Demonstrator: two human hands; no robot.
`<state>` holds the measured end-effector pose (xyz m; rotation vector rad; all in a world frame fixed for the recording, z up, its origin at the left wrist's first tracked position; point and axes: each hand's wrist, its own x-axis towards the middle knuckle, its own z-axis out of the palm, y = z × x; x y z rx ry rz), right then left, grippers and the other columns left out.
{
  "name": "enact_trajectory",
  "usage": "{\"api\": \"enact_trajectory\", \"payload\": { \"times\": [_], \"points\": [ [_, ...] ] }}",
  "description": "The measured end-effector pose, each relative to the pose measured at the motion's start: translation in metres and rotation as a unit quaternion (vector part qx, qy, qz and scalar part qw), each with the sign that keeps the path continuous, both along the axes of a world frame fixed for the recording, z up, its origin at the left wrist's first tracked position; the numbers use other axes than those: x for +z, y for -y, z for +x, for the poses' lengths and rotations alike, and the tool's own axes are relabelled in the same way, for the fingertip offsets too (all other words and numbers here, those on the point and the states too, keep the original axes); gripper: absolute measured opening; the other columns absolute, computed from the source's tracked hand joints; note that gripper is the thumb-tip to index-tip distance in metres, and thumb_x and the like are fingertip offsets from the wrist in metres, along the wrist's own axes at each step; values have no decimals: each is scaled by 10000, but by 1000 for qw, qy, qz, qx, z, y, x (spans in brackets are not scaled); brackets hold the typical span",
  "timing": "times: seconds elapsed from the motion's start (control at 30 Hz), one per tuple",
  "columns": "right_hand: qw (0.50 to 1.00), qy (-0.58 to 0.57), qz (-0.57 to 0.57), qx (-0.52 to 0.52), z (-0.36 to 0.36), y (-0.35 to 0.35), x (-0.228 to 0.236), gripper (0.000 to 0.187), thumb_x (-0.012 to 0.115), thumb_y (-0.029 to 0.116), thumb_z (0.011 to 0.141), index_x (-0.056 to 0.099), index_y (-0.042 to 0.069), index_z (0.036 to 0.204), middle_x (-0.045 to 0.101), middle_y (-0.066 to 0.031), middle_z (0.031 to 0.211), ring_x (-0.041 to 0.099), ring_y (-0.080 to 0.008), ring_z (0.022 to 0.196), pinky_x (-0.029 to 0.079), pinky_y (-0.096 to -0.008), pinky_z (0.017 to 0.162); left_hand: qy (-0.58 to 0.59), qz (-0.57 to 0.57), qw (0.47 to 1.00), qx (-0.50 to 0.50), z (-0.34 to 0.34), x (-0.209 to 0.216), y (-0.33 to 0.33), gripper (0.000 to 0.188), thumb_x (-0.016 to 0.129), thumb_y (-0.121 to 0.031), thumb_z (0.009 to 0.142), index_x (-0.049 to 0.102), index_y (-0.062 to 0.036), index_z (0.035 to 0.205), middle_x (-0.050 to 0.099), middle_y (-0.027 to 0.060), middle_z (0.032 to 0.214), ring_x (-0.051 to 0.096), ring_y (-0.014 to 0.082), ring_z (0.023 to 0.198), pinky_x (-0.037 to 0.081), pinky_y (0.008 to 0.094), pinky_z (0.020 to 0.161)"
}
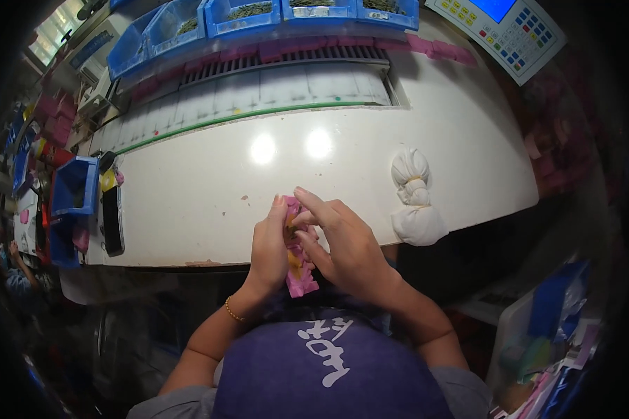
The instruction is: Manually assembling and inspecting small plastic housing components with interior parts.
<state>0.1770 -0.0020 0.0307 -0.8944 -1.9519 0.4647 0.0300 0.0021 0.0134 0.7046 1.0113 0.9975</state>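
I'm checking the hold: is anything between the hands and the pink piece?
Nothing visible. The left hand and right hand both touch the pink piece directly, above the white table's near edge.

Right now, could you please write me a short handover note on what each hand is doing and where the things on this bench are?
Left hand: grip closed around the left side of a pink strip-shaped part, held upright above the near edge of the white bench.
Right hand: fingers pinch the same part near its top, where something yellow shows.
Around: a white tied cloth bundle lies to the right on the bench; a dark flat device and a blue bin are at the left; blue bins line the far side.
Done or left: cannot tell; the part is in hand, not set down.
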Motion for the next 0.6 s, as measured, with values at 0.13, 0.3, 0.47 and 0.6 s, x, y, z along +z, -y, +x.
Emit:
{"api": "enact_trajectory", "payload": {
  "times": [0.13, 0.3, 0.47, 0.6],
  "points": [
    [999, 24, 28, 25, -1, -5, 3, 655, 691, -86, 790, 445, -22, 1394, 650, -131, 941, 631, -259, 848, 533, -351, 739, -33, 48, 998, 1, 1, -1, 2, 575, 278, -434, 1075, 599, 44, 1100, 624, 105, 768, 573, 128, 559, 489, 241, 494],
    [997, 65, 23, 44, 2, -7, 4, 658, 684, -77, 784, 470, 23, 1399, 617, -126, 963, 612, -267, 880, 528, -357, 760, -71, 77, 994, -20, 1, -4, 5, 586, 248, -419, 1071, 590, 57, 1057, 605, 90, 711, 558, 127, 513, 478, 258, 457],
    [990, 119, 42, 65, 4, -9, 17, 635, 679, -23, 786, 491, 35, 1389, 592, -113, 927, 588, -256, 855, 512, -360, 766, -149, 79, 984, -60, -4, -2, -1, 495, 322, -363, 1058, 579, 59, 1086, 630, 117, 799, 602, 170, 652, 492, 283, 596],
    [972, 188, 107, 92, 5, -15, 16, 773, 648, 134, 760, 376, -30, 1465, 588, -125, 926, 569, -274, 869, 480, -378, 863, -210, 142, 966, -54, 0, 5, 2, 509, 311, -389, 1064, 562, 24, 904, 587, 117, 637, 576, 194, 493, 463, 314, 444]
  ]
}}
